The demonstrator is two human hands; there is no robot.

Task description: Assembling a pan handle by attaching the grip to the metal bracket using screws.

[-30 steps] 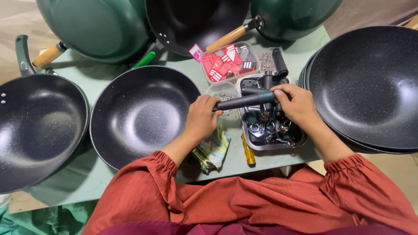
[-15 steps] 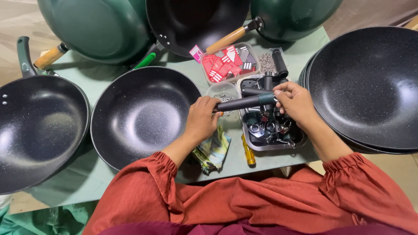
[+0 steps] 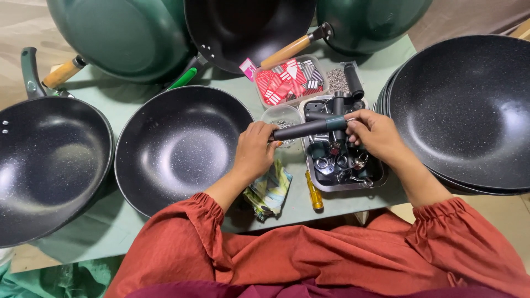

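Both my hands hold a long dark pan handle [image 3: 309, 128] level above the table. My left hand [image 3: 255, 150] grips its left end. My right hand [image 3: 375, 132] pinches its right end, where a teal collar shows. Just below the handle sits a metal tray [image 3: 377, 177] filled with dark handles, rings and small metal fittings. A handleless black speckled wok [image 3: 182, 146] lies to the left of my left hand.
Another black wok [image 3: 49, 165] sits far left, and a stack of black woks [image 3: 469, 110] at the right. Green woks with wooden handles [image 3: 127, 33] stand at the back. A box of red tags [image 3: 287, 83], a small clear tub [image 3: 284, 117], a yellow-handled screwdriver [image 3: 313, 193] and a crumpled wrapper [image 3: 270, 190] lie nearby.
Both hands have kept their grip on the handle and shifted only slightly; the handle sits almost where it was.
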